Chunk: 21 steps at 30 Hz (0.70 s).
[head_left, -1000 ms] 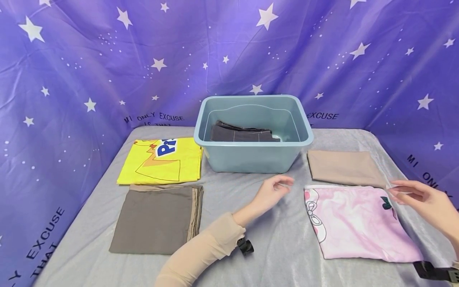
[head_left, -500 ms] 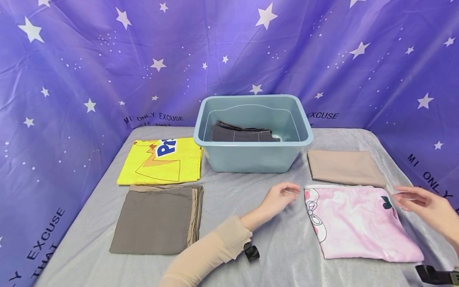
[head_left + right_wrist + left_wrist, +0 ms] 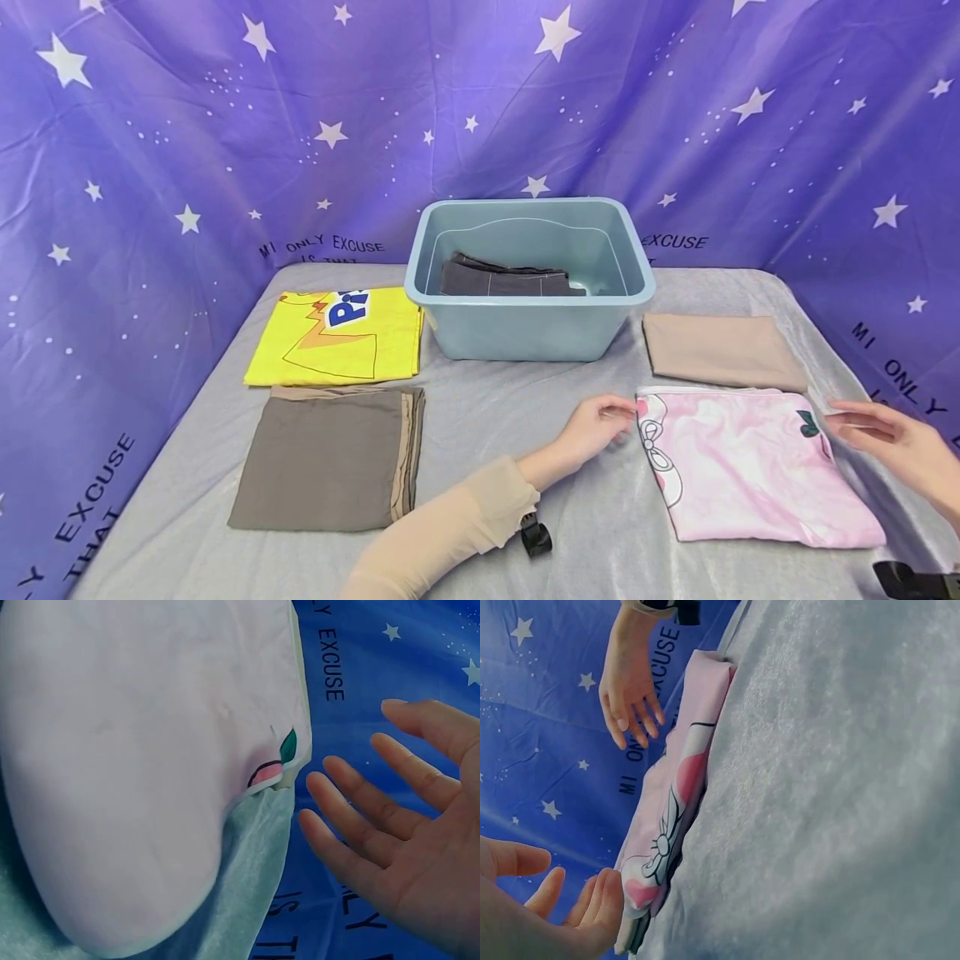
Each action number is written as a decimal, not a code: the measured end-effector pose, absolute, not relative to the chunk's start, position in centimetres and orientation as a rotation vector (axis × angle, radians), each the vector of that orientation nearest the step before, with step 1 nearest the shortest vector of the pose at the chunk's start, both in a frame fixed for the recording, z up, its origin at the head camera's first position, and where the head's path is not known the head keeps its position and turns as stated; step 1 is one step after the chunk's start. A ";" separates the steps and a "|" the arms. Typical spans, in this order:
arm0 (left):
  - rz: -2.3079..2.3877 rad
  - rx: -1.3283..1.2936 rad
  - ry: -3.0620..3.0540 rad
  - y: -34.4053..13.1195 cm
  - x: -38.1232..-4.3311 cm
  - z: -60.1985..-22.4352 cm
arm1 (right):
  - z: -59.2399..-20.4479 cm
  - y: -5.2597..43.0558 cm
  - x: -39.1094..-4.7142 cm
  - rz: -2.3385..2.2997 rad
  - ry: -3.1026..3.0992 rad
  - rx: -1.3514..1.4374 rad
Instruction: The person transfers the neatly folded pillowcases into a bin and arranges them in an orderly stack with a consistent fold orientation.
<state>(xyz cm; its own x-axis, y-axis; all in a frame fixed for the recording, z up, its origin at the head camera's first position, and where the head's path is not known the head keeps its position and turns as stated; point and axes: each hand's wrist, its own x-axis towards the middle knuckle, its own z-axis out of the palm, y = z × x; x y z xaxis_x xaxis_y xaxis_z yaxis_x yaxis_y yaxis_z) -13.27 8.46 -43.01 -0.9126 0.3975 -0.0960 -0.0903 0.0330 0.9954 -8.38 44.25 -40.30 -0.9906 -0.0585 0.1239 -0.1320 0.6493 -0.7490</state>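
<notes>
A folded pink garment point(image 3: 750, 467) with a white bow print and a green leaf print lies at the front right of the table. My left hand point(image 3: 596, 433) is at its left edge, fingertips right by the bow print, fingers loosely bent and holding nothing. On the opposite side, my right hand point(image 3: 892, 437) hovers just off the right edge near the leaf. Its fingers are spread and relaxed in the right wrist view, where the garment's leaf print point(image 3: 289, 746) shows beside the fingertips.
Behind stands a blue-grey bin point(image 3: 525, 333) with a dark folded garment point(image 3: 510, 282) inside. A folded beige cloth point(image 3: 720, 350) lies behind the pink one. To the left are a yellow folded garment point(image 3: 337, 337) and a grey-brown one point(image 3: 322, 462). A purple starry curtain point(image 3: 480, 100) backs the table.
My left hand has moved right and toward me, up to the pink garment's left edge. My right hand has shifted slightly toward me along the right edge. The garments and bin stay put.
</notes>
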 end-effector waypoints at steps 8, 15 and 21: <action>1.982 0.219 1.911 9.3 -13.0 -43.7 | -41.0 44.6 -8.3 1.260 -2.804 0.102; 1.983 0.214 1.908 9.7 -12.6 -43.9 | -43.5 46.2 -8.7 1.184 -2.833 0.083; 1.966 0.175 1.905 10.1 -12.1 -44.0 | -43.1 45.7 -8.4 1.249 -2.868 0.115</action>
